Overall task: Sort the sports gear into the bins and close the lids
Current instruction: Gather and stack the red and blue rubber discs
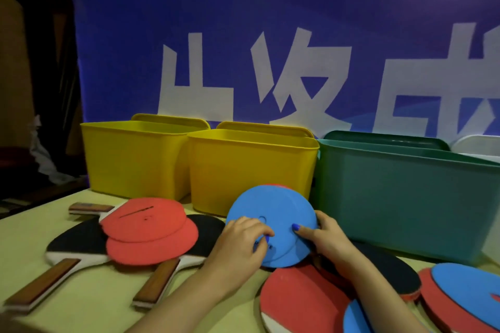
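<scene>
A stack of blue foam discs (273,213) is tilted up off the table in front of the middle yellow bin (249,170). My left hand (240,246) grips its lower left edge and my right hand (322,235) grips its right edge, thumb on the face. Two red foam discs (146,227) lie overlapped on black-faced table tennis paddles (78,238) to the left. A red-faced paddle (300,297) and a black-faced paddle (389,270) lie under my right forearm. Further blue discs (470,292) lie at the right edge.
Another yellow bin (135,157) stands at the left and a green bin (405,192) at the right, all open, with lids propped behind them. A white bin (479,146) shows at the far right. Behind hangs a blue banner (270,35). The table drops off at the left.
</scene>
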A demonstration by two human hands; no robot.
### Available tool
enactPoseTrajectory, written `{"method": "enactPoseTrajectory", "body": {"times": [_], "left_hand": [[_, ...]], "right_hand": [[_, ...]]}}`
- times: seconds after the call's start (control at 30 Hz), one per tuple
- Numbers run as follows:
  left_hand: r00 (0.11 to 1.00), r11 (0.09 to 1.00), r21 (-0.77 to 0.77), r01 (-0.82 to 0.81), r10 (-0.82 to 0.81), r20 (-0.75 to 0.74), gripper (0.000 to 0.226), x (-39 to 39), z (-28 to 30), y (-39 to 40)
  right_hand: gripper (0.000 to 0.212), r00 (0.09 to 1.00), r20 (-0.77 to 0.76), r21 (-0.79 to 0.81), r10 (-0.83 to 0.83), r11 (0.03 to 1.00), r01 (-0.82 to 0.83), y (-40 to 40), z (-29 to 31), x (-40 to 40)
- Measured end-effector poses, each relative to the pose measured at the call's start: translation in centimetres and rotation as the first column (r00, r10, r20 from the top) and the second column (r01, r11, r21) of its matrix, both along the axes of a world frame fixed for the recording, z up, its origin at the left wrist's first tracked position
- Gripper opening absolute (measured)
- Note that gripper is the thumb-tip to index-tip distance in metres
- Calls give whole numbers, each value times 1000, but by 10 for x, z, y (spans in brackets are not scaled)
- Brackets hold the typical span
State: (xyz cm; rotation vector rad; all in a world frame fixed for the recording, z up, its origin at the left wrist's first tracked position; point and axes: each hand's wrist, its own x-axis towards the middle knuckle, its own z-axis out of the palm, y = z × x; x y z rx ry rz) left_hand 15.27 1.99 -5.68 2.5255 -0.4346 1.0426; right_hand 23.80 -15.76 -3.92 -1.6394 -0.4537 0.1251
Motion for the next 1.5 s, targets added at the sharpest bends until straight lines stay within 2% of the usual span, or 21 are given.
{"method": "enactPoseTrajectory", "body": {"times": [0.07,0.13,0.27,0.33,0.4,0.5,0.57,0.63,0.7,0.83,1.0,1.07,1.13,1.17,1.23,1.3,1.33,1.4,1.43,1.47,1.5], "left_hand": [[998,989,148,-9,-1,65,25,-7,7,7],[996,977,209,-28,10,86,24,-13,19,21],[980,932,303,-197,190,52,33,-32,36,66],[930,890,320,-327,363,-59,35,-39,39,90],[830,843,290,-452,517,-209,29,-41,38,118],[706,836,132,-533,525,-475,19,-48,41,143],[661,815,211,-539,565,-494,16,-50,42,151],[614,748,431,-505,662,-430,20,-49,41,154],[587,707,569,-421,690,-423,24,-50,42,153],[508,776,534,-337,627,-590,39,-54,54,152],[536,689,652,-317,697,-476,15,-51,52,143],[572,710,585,-391,686,-450,14,-47,55,143],[631,781,403,-478,624,-461,17,-45,62,145],[684,816,284,-503,577,-446,17,-43,67,145],[820,867,23,-497,478,-316,17,-40,78,135],[921,868,-314,-384,337,-196,22,-33,91,113],[958,802,-526,-284,214,-191,25,-29,95,99],[980,558,-819,-133,-49,-193,29,-21,98,74],[969,466,-878,-106,-151,-197,29,-17,96,63],[955,417,-904,-100,-216,-205,29,-12,90,53],[945,405,-908,-110,-239,-221,27,-6,80,45]], "right_hand": [[26,1000,-7,-18,16,1000,-17,1,1,-2],[29,1000,-8,-30,3,1000,-4,0,1,-4],[30,1000,-6,-47,-19,999,19,-1,-1,-3],[30,1000,-5,-43,-10,999,10,0,-3,-1],[31,1000,-7,-42,-8,999,8,1,-3,-2],[31,1000,-2,-53,-20,998,20,3,-2,-3],[30,1000,0,-43,-24,999,24,3,-2,-2],[30,1000,7,-53,-26,998,26,3,-2,-2],[30,1000,9,-63,-28,998,28,4,-2,-1],[30,1000,-2,-52,-17,999,17,3,-4,1],[29,1000,11,-54,-15,998,15,3,-4,1],[28,1000,10,-59,-11,998,11,3,-4,0],[28,1000,1,-55,-2,999,2,2,-4,1],[28,1000,-2,-54,1,999,-2,2,-5,1],[27,1000,6,-70,-8,998,8,2,-7,4],[25,1000,21,-70,-17,997,18,2,-7,6],[24,1000,24,-64,-16,998,17,1,-7,6],[20,1000,9,-65,-7,998,7,3,-8,8],[18,1000,6,-71,-15,997,15,4,-8,8],[13,999,19,-94,-34,995,36,5,-8,8],[4,997,31,-114,-65,991,68,6,-7,6]]}}
